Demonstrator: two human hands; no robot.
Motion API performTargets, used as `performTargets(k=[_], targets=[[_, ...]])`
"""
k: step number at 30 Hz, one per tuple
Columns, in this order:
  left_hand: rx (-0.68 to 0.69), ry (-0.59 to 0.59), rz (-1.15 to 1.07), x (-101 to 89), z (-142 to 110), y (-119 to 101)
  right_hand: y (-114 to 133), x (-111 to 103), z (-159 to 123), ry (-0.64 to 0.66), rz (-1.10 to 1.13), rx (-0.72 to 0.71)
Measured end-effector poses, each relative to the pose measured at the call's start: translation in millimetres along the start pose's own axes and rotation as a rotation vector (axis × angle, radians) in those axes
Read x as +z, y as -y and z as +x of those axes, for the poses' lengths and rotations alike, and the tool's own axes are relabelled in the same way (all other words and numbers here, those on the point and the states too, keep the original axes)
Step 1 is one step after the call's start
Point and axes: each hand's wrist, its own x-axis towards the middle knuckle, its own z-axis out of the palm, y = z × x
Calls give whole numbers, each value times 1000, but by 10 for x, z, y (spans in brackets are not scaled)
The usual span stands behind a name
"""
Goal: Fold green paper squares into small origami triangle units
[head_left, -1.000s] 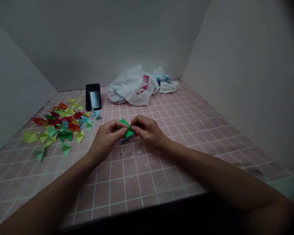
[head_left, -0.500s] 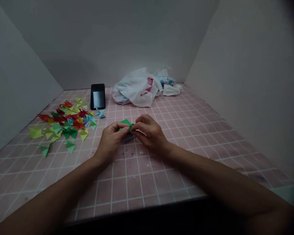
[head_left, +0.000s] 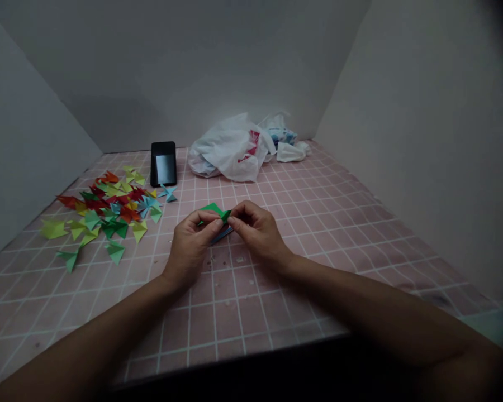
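My left hand [head_left: 190,243] pinches a small folded piece of green paper [head_left: 226,215] between thumb and fingers. From the other side, my right hand [head_left: 262,234] grips the paper's right end with thumb and forefinger. Just beyond the left fingers shows some flat green paper [head_left: 212,207], partly covered by the hand. Beneath the fingertips lies a flat blue-grey thing [head_left: 221,236], mostly hidden, its kind unclear. To the left is a loose heap of folded paper cranes [head_left: 114,226] in red, orange, yellow, green and light blue.
A black phone-like device [head_left: 163,163] stands at the back left. White plastic bags [head_left: 228,148] with red print sit against the back wall, beside a crumpled white piece [head_left: 291,152]. The pink checked tablecloth [head_left: 318,223] covers the table; walls rise on three sides.
My right thumb and forefinger have closed onto the green paper, and more of its folded point shows between the hands. The whole view has shifted slightly, so things sit a little further left.
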Motion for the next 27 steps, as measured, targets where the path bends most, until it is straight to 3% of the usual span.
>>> performTargets(k=[10, 19, 24, 27], targets=[[-74, 84, 36, 2, -11, -19, -15, 15, 18, -53, 44, 55], [18, 49, 136, 35, -24, -28, 3, 14, 9, -60, 121, 135], [46, 53, 154, 27, -5, -20, -24, 34, 5, 16, 237, 198], [42, 25, 194, 0, 29, -55, -18, -8, 39, 68, 176, 139]])
